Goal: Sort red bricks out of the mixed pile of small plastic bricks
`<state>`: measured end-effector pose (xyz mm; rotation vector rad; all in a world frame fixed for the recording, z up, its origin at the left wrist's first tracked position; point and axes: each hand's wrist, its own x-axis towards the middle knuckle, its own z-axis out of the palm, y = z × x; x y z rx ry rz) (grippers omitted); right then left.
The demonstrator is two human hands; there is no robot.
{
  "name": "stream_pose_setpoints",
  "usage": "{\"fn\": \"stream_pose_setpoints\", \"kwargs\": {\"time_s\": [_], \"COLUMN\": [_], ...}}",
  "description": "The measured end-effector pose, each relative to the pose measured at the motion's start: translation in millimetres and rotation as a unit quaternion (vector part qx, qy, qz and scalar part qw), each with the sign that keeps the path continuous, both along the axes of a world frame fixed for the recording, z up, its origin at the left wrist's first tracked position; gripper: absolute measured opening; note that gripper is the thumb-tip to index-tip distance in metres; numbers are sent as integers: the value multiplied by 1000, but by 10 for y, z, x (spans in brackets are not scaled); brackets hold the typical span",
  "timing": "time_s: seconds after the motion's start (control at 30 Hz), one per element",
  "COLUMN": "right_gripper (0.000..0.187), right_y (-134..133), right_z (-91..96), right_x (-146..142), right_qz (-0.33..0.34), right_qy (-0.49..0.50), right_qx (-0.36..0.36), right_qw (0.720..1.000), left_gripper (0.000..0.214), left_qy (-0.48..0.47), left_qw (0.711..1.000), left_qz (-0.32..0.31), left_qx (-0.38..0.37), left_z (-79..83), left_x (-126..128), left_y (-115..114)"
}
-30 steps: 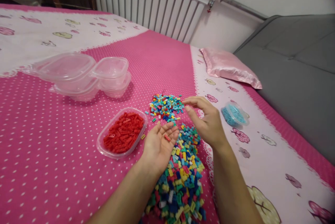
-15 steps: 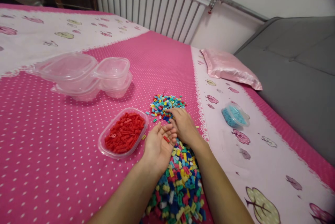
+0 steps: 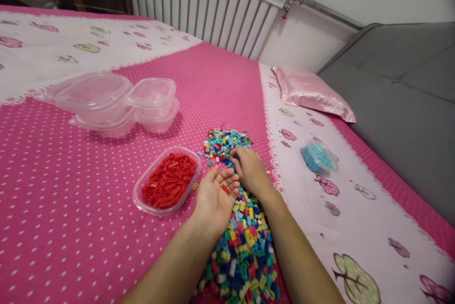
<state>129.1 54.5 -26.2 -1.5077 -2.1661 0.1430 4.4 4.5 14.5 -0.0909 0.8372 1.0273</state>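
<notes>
My left hand (image 3: 214, 196) is turned palm up with its fingers loosely curled. A small red toy brick (image 3: 225, 189) lies on those fingers. My right hand (image 3: 251, 169) is just beyond it, palm down, thumb and fingertips pinched together at the near edge of a small pile of mixed toy bricks (image 3: 225, 142); what they hold, if anything, is too small to make out. Beneath my forearms spreads a larger heap of mixed-colour bricks (image 3: 245, 247), partly covered by my hands. To the left of my left hand stands a clear plastic tub (image 3: 138, 200) full of red bricks (image 3: 169, 180).
Stacked clear plastic containers (image 3: 93, 91) stand at the far left on the pink dotted bedspread (image 3: 71, 228). A clear box of light blue bricks (image 3: 319, 157) sits at the right. Beyond are a pink pillow (image 3: 313, 93), a grey headboard (image 3: 398, 91) and a radiator (image 3: 206, 5).
My right hand has drawn back slightly to the right and toward me from the small pile, its fingers more pinched. My left hand stays in place with the red toy brick.
</notes>
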Motion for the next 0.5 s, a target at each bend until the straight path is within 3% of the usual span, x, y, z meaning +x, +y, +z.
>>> {"fn": "stream_pose_setpoints", "kwargs": {"time_s": [0.3,0.5], "right_gripper": [26,23], "right_y": [-2,18], "right_z": [15,5], "right_x": [-7,2], "right_qz": [46,43], "right_qy": [11,4], "right_qx": [-6,11], "right_qw": [999,999], "left_gripper": [29,28], "left_qy": [-2,-4], "left_qw": [1000,1000], "left_qz": [2,1], "left_qx": [10,12], "left_z": [-24,-21], "left_x": [-1,1], "left_y": [-6,3]}}
